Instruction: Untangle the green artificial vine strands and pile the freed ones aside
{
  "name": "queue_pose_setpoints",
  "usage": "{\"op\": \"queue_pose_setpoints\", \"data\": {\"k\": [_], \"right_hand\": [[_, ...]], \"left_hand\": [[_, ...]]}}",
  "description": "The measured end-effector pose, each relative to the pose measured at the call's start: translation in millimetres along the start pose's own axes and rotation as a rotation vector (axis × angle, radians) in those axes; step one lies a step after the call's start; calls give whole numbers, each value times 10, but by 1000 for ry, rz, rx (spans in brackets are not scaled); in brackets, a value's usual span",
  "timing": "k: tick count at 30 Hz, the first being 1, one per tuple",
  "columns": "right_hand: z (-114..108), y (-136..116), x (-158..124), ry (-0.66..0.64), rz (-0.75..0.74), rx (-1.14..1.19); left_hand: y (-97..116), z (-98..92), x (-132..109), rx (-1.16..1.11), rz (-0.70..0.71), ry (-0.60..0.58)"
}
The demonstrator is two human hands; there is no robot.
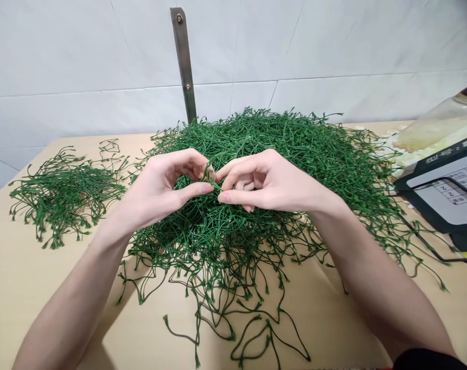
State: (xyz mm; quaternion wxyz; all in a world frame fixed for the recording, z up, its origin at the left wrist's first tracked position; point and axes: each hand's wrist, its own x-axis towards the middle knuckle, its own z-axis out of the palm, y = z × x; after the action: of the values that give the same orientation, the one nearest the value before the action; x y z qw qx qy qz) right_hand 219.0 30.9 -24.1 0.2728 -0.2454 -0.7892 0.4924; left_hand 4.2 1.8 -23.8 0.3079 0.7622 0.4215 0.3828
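My left hand and my right hand meet fingertip to fingertip above a big heap of green plastic stems. Between them is a thin green stem, pinched by thumb and forefinger on each side. Its small branched tip pokes up by the left fingers. The rest of that stem is hard to tell from the heap behind it. Loose stems with little forked ends trail toward me from the heap's front. Over on the left lies a smaller pile of similar stems.
A metal strip with bolts stands upright behind the heap, before the tiled wall. At the right are a black-edged box with a white label, a clear plastic container and whitish pieces on the wooden table.
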Motion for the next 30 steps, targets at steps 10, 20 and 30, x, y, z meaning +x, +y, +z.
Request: {"op": "queue_pose_setpoints", "data": {"k": [10,20,30], "right_hand": [[-16,14,-3,-19,-40,130],[51,-4,-29,-2,-68,119],[38,-23,7,69,-120,117]], "left_hand": [[38,-117,-55,6,-4,-126],[201,-123,-130,137,8,-33],[168,-142,-113,97,-45,-98]]}}
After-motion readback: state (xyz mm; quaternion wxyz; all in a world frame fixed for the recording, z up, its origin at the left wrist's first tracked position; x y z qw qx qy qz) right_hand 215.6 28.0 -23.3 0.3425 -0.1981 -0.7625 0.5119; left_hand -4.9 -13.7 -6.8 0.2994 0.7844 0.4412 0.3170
